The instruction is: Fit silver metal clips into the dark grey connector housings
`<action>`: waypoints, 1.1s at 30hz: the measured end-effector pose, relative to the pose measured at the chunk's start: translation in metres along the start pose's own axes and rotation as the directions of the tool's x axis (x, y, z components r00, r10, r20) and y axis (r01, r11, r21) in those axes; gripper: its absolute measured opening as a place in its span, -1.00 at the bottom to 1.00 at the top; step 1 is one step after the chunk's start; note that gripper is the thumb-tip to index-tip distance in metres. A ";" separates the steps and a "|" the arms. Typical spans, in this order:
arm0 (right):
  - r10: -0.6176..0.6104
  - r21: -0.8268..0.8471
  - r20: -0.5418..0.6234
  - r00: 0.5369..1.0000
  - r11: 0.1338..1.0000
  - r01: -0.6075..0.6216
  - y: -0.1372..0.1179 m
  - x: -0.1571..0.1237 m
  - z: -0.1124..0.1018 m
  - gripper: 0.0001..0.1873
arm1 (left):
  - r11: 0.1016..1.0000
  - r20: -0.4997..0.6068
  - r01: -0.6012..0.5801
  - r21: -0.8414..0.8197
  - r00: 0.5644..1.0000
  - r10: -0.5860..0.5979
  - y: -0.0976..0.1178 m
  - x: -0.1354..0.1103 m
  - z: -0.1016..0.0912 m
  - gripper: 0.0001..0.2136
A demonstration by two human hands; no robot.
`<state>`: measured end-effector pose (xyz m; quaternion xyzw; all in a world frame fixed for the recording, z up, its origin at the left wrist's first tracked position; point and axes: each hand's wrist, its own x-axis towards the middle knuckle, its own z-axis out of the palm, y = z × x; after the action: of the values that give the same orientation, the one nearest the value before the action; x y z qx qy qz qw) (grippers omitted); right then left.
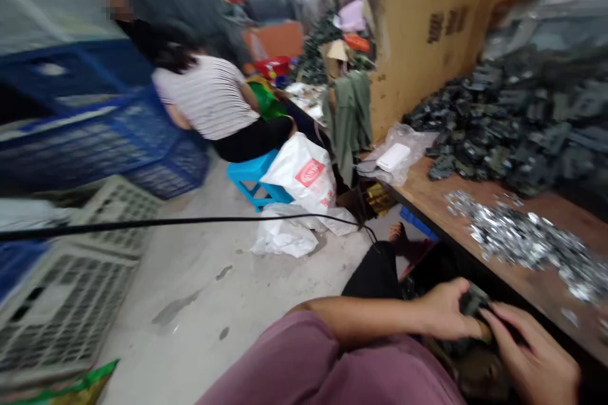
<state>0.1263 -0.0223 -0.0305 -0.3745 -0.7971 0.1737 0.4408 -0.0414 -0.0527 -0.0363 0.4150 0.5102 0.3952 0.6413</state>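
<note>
Grey floor (204, 304) carries pale plastic crates (71, 307) at your left, with blue crates (142, 130) behind them. Further right, a person (209, 92) in a striped top sits on a blue stool (254, 169), white bags (304, 174) just beside it. Tall cardboard (427, 31) stands behind your tabletop (420, 193), which bears a white device (393, 157) on clear plastic, a heap of dark pieces (513, 130) and scattered shiny metal pieces (532, 240).

Blur softens much of your view; printing on the cardboard is illegible, the heap runs off the right edge, and the space beneath the tabletop is too dark to read. Your fingers partly cover the dark grey-green piece (475, 297), located between your hands, beside the tabletop's near edge.

Your left forearm reaches rightward above your lap; your left hand (444, 311) grips the piece, fingers closed. Your right hand (532, 348) meets it from the right, fingers bent; how far they close cannot be told.
</note>
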 end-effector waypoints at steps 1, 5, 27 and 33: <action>-0.036 0.000 -0.012 0.999 0.999 0.036 -0.008 0.003 -0.001 -0.80 | 0.999 0.000 -0.035 0.002 0.999 0.035 0.004 -0.004 0.000 -0.53; -0.020 0.042 -0.082 0.996 0.999 0.024 -0.021 0.012 0.002 -0.96 | 0.991 -0.015 -0.136 0.008 0.991 0.136 0.022 -0.008 -0.003 -0.66; -0.041 -0.026 -0.045 0.998 0.999 0.040 -0.013 -0.001 0.002 -0.90 | 0.920 -0.023 -0.207 0.332 0.973 0.228 0.018 -0.005 0.008 -0.76; 0.002 -0.032 -0.034 0.999 0.999 -0.004 -0.014 -0.006 0.003 -0.89 | 0.927 -0.034 -0.169 0.334 0.981 0.191 0.021 -0.008 0.009 -0.76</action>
<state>0.1199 -0.0357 -0.0267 -0.3857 -0.7917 0.1550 0.4478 -0.0354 -0.0540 -0.0133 0.5482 0.5496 0.3751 0.5067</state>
